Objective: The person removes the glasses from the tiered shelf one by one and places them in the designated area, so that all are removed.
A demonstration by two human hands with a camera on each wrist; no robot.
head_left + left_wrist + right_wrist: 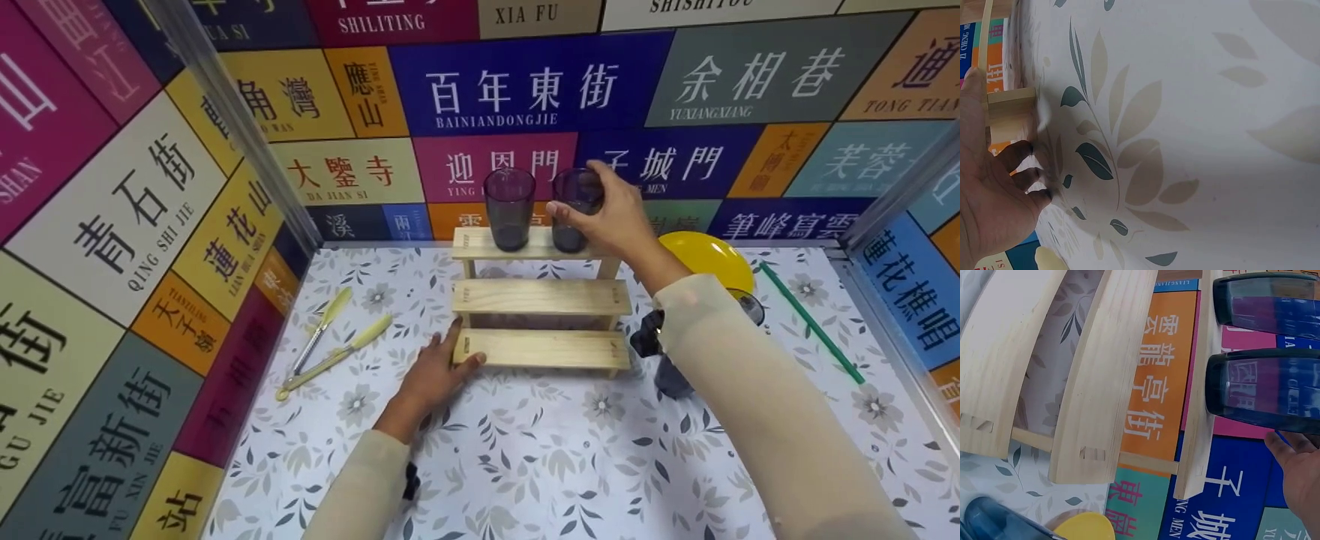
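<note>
A three-tier wooden rack (540,298) stands against the back wall on the patterned tabletop. Two dark, see-through drinking glasses are upright on its top tier. My right hand (619,217) grips the right-hand glass (570,238) near its upper part, thumb on the near left side and fingers around the far side. The left-hand glass (510,210) stands a short gap away, untouched. At the left end of the lowest tier, my left hand (436,371) holds the rack, thumb on the board's front edge. In the left wrist view the other fingers (1030,174) bend beside the rack's leg.
Right of the rack lies a yellow plate (709,259). Another dark glass (675,379) is partly hidden by my right forearm. A green stick (814,322) lies farther right. Yellow-handled, tong-like utensils (337,341) lie at the left. Sign-covered walls (532,86) enclose the back and sides.
</note>
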